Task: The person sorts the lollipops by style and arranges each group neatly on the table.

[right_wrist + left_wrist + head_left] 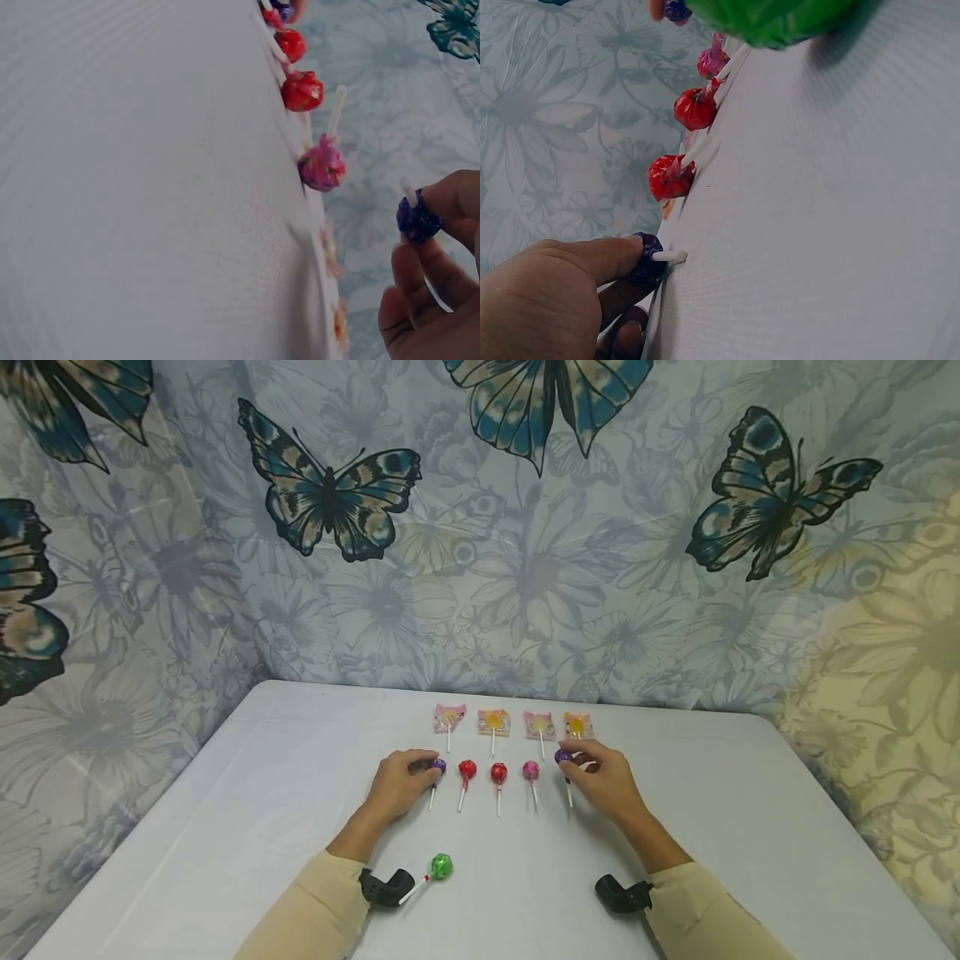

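Note:
My left hand (399,783) pinches the head of a purple lollipop (646,259) at the left end of a row. At the row's right end my right hand (602,778) holds another purple lollipop (418,219) between thumb and fingertips, its white stick pointing toward me in the head view. Between the hands lie two red lollipops, one (467,769) beside the left hand's lollipop and the other (498,773) in the middle, then a pink lollipop (531,770) nearer the right hand. A green lollipop (442,866) lies closer to me, by the left wrist.
Behind the row, several flat lollipops in clear pink and orange wrappers, such as the leftmost wrapped lollipop (449,718), form a second row. Everything lies on a white-covered table (300,735). A butterfly-patterned backdrop (525,585) rises at its far edge. Both wrists carry black camera mounts (624,894).

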